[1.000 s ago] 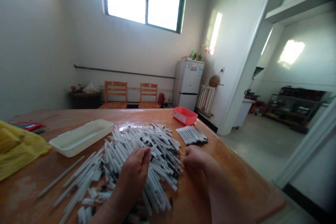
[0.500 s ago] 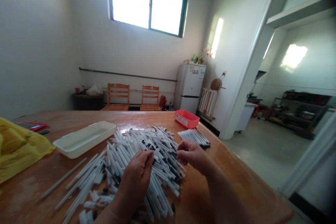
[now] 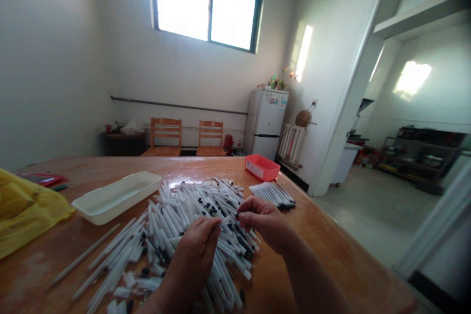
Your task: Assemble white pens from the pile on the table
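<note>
My left hand (image 3: 196,248) is closed, thumb against fingers, over the pile of pen parts (image 3: 184,206). A translucent whitish pen barrel (image 3: 225,221) pokes out past its fingertips; the rest is hidden in the hand. Close by on the right, my right hand (image 3: 264,221) pinches a small black pen plug (image 3: 237,216), mostly covered by the fingers. The two sets of fingertips are near each other but apart. Beneath them lie many clear barrels and black pieces, heaped loosely. Clear pen caps (image 3: 128,279) are scattered at the near left.
A row of pens with black ends (image 3: 274,195) lies beside a red plastic box (image 3: 262,167). On the left are a long cream tray (image 3: 117,198), a yellow plastic bag (image 3: 29,211) and a single thin rod (image 3: 84,256). The wooden table (image 3: 331,255) slopes away to its right edge.
My right hand has moved left, closer to my left hand. My left hand has shifted slightly right and down. The pile looks much the same.
</note>
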`<state>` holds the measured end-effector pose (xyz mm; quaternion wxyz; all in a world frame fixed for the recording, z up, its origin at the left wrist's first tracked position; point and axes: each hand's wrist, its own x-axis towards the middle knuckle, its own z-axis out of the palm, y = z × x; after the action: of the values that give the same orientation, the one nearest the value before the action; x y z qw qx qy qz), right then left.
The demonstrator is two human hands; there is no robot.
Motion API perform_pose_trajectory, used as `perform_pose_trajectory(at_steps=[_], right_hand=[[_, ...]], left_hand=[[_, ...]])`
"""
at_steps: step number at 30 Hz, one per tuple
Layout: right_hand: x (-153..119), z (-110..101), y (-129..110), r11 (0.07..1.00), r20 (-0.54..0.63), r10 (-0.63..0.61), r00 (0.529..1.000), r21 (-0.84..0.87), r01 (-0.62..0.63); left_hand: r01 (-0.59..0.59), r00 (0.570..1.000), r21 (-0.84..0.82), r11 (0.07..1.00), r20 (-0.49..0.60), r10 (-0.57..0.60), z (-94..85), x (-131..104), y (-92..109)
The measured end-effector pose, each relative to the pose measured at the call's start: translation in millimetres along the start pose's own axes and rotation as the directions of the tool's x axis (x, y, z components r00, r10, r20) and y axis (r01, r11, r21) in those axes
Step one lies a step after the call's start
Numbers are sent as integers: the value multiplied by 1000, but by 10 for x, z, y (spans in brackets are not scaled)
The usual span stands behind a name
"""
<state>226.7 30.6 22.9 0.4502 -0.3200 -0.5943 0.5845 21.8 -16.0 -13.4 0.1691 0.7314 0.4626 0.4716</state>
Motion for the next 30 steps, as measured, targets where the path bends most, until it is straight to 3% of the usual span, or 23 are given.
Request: perform_pose_trajectory(at_steps=[17, 30], right_hand=[[6, 14, 36, 997, 37, -37, 999, -64, 39], [9, 1, 84, 992, 58, -67, 996, -107, 73]], left_hand=[[-26, 1000, 14, 1000, 14, 26, -6, 23, 110], [-48, 995, 76, 996, 93, 41, 5, -4, -25]])
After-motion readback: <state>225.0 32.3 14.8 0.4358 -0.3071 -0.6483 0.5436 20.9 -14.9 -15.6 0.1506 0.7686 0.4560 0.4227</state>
